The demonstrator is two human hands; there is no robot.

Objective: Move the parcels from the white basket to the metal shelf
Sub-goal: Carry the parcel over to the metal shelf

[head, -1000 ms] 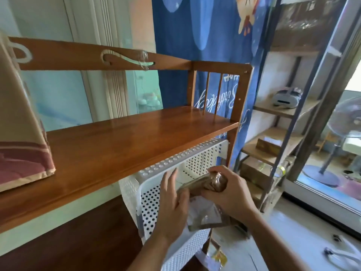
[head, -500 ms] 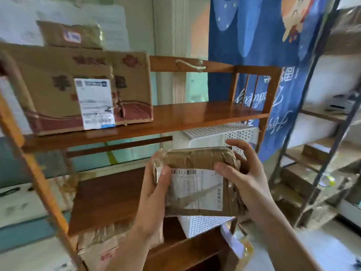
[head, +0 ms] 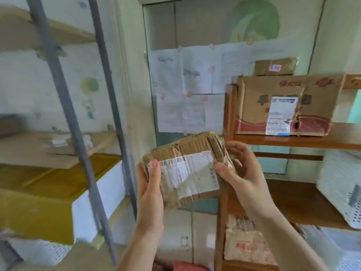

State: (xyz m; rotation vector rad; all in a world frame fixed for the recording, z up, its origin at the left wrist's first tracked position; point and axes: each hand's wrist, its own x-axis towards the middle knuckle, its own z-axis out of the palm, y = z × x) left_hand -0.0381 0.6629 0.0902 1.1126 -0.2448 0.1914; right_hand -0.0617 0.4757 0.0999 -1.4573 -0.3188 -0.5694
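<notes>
A small brown cardboard parcel with a white shipping label is held in mid-air at the centre of the view. My left hand grips its left edge and my right hand grips its right edge. The white perforated basket sits on the wooden rack at the far right. The metal shelf, with grey uprights and light wooden boards, stands at the left, a little beyond the parcel.
A wooden rack at the right carries a large cardboard box with a smaller parcel on top. Another box sits on its lower level. A yellow and white box lies on the metal shelf. Papers cover the wall behind.
The view has swung left, away from the wooden rack and toward the metal shelf. Both hands still hold the parcel, which has come out of the white basket and travelled left with them.
</notes>
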